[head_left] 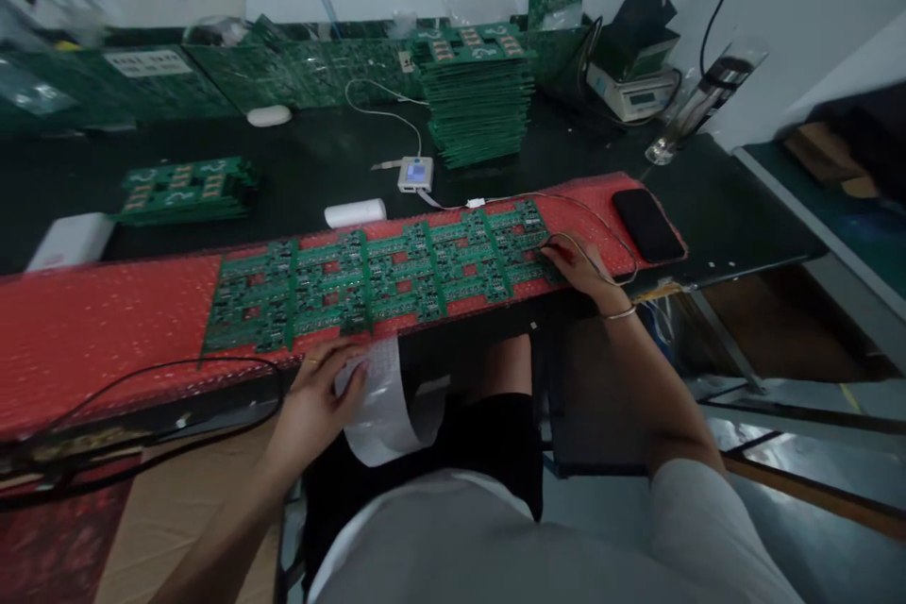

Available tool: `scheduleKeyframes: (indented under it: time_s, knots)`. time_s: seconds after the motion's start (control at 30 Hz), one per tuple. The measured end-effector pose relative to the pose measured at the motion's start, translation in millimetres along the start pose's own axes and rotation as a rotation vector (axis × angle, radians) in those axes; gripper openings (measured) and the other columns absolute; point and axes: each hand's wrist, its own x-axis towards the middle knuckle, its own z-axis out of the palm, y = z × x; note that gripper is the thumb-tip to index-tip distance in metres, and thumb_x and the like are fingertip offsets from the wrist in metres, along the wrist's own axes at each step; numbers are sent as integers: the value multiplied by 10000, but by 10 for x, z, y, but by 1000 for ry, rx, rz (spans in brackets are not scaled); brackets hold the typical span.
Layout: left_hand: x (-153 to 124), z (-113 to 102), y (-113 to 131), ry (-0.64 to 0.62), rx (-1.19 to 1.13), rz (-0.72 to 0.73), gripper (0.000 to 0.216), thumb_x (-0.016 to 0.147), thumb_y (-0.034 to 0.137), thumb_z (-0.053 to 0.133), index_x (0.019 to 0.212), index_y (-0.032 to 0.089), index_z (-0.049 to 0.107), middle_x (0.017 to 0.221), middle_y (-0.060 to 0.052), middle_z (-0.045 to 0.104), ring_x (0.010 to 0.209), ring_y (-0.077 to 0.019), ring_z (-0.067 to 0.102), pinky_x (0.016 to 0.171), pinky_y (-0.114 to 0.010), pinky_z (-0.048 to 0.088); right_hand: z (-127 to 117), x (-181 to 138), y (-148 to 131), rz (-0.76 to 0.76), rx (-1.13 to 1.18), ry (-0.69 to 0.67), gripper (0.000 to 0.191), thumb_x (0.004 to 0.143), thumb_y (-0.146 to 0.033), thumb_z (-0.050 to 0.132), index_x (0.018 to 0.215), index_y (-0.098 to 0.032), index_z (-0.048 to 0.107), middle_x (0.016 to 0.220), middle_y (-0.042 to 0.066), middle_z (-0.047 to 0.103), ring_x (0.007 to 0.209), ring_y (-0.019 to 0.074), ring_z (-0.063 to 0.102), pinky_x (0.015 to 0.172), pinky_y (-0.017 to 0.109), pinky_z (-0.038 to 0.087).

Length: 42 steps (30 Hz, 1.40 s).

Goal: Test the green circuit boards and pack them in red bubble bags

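Note:
A row of several joined green circuit boards (403, 269) lies on red bubble wrap (127, 321) along the bench. My left hand (322, 392) is at the near edge of the boards, fingers curled and thumb against a whitish, semi-clear strip (386, 406) that hangs off the bench toward my lap. At the right end of the row, my right hand (580, 266) pinches the end of a thin cable (627, 255); its tip is hidden by my fingers. That cable runs back to a small white box with a lit screen (415, 174).
Behind the boards stands a tall stack of green boards (478, 104), with a lower stack (184, 189) at the left. A black phone (647, 225) lies on the wrap's right end. A white cylinder (355, 213) touches the wrap's far edge. A black cable (205, 360) crosses the near left.

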Motion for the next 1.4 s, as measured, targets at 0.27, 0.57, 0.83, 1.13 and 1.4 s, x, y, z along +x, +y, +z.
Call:
scheduleKeyframes:
  time_s: [0.27,0.57,0.83,1.13,1.4]
  knots:
    - [-371,72,-71,-32,52,-91,173,915,334,654,1060,241,674,1093,-79,652,1071,-254,637,948,-406,566,60,-65,180,8,-104,31,354,955,-583,522,980,-263,671,1013,57,724,995,246,663,935,439,537]
    - [-417,130,-81,40,-30,-152,109,961,289,626,979,221,709,1009,-60,681,983,-200,650,903,-359,559,75,-97,219,-26,-117,77,364,951,-588,535,957,-245,658,963,69,709,932,253,669,909,448,543]
    - [-388,118,-39,110,-72,-104,57,945,215,652,917,210,701,969,-58,707,940,-185,659,860,-341,555,67,-97,266,-14,-117,68,352,954,-581,538,962,-254,669,971,65,706,960,262,670,931,466,542]
    - [-381,-62,119,53,-152,-184,124,944,228,620,878,220,726,1013,-58,725,969,-187,678,873,-341,568,82,-85,211,1,-77,59,365,955,-599,528,955,-260,664,963,63,701,961,259,659,920,456,533]
    - [774,320,862,-87,-470,-34,100,946,242,639,914,249,733,1078,-32,721,1000,-180,691,927,-357,575,27,14,153,187,208,250,455,857,-689,599,800,-239,629,754,25,658,733,205,617,732,381,542]
